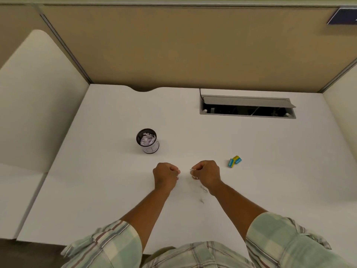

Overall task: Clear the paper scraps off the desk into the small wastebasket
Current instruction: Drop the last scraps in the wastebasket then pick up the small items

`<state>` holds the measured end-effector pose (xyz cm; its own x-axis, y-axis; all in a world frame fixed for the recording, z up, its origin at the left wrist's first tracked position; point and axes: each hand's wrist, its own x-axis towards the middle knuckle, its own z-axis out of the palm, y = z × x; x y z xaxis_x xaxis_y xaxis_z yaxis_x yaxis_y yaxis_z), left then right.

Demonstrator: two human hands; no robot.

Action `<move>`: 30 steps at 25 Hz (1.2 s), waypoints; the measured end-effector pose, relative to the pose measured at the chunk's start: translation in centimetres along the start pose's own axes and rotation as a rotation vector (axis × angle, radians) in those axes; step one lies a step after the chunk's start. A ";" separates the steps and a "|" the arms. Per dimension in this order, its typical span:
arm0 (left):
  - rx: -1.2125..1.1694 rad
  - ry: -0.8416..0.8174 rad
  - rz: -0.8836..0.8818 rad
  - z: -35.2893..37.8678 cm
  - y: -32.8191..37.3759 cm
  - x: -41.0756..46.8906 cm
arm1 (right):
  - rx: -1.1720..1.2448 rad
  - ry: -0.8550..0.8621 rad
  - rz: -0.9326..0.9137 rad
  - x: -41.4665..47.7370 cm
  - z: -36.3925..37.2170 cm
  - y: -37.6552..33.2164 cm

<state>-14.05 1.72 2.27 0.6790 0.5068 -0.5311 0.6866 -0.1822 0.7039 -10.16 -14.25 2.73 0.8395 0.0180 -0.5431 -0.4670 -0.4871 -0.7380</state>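
Observation:
A small black mesh wastebasket (147,141) stands on the white desk (270,171), holding several crumpled white paper scraps (148,139). My left hand (166,174) is a closed fist just below and right of the basket; a sliver of white paper shows at its fingertips. My right hand (206,172) is also closed, with a small white paper scrap (193,173) pinched at its fingers. The two fists sit a short gap apart over the desk's near middle.
A small blue and yellow box (234,161) lies to the right of my right hand. An open cable hatch (247,107) is set into the desk at the back right. Tan partition walls enclose the desk. Faint dark marks (202,194) lie near my right forearm.

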 end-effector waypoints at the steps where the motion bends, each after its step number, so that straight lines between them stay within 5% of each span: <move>1: -0.019 0.036 0.011 -1.2 0.8 0.8 | -0.002 -0.011 -0.037 0.4 1.0 -1.8; 9: -0.029 0.271 0.086 -9.3 5.1 8.4 | -0.094 -0.046 -0.257 4.3 9.8 -14.6; 20: -0.065 0.256 0.067 -12.8 5.2 12.9 | -0.450 -0.089 -0.336 8.0 13.7 -18.2; 30: -0.060 0.289 0.132 -13.2 5.7 11.1 | -0.130 -0.084 -0.288 6.7 11.9 -18.0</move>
<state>-6.01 17.41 6.63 0.6535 0.7020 -0.2831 0.5749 -0.2171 0.7889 0.55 5.01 7.67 0.9037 0.2402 -0.3544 -0.1697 -0.5589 -0.8117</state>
